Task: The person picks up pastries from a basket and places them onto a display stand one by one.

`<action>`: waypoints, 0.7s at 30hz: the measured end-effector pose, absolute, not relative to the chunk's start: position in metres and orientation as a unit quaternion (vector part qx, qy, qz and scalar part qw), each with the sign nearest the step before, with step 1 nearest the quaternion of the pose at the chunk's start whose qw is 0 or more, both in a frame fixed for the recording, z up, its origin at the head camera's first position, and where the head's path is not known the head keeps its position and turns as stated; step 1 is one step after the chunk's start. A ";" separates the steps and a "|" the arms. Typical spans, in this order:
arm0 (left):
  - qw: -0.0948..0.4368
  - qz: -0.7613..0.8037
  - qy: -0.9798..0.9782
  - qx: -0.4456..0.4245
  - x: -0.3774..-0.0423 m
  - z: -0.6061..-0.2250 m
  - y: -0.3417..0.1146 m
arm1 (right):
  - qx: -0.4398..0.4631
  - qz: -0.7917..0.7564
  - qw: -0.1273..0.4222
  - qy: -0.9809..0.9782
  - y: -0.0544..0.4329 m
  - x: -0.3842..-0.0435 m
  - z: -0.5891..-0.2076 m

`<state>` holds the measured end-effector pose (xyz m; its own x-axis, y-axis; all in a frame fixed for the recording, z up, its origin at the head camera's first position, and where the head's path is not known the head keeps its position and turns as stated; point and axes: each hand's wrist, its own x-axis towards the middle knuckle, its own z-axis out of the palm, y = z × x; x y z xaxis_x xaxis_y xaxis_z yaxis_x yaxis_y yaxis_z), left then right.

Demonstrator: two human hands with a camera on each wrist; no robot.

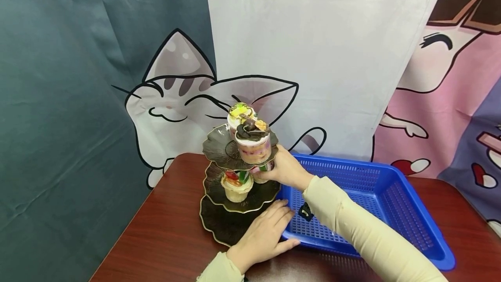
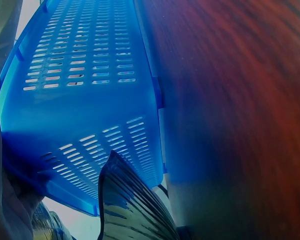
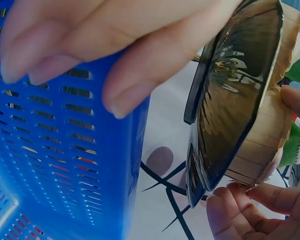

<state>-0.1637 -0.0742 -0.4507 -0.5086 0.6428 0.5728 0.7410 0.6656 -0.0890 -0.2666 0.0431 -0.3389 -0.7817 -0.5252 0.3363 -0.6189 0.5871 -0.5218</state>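
My right hand (image 1: pixel 287 169) reaches to the middle tier of a dark, scalloped three-tier cake stand (image 1: pixel 221 149). Its thumb and fingers pinch a cupcake (image 3: pixel 257 150) in a pale wrapper with a green piece on top; in the head view the hand partly hides it. Beside it on that tier sits another cupcake (image 1: pixel 236 188) with red and green topping. Two dessert cups stand on the top tier, a chocolate-topped one (image 1: pixel 253 147) in front of a yellow-topped one (image 1: pixel 240 110). My left hand (image 1: pixel 263 234) rests its fingers over the near left corner of a blue plastic basket (image 1: pixel 407 212).
The basket takes up the right side of the reddish wooden table (image 1: pixel 156 229), close against the stand. A small black item (image 1: pixel 305 211) lies in it. Behind the table hangs a cartoon-printed curtain (image 1: pixel 332 55).
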 end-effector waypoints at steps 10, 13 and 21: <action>0.288 -0.089 -0.865 -0.401 -0.163 -0.451 -0.074 | 0.325 0.326 0.066 -0.886 0.044 -0.267 -0.339; 0.284 -0.091 -0.866 -0.401 -0.163 -0.451 -0.074 | 0.327 0.322 0.065 -0.886 0.045 -0.267 -0.339; 0.292 -0.088 -0.865 -0.399 -0.163 -0.451 -0.074 | 0.322 0.308 0.068 -0.893 0.045 -0.265 -0.337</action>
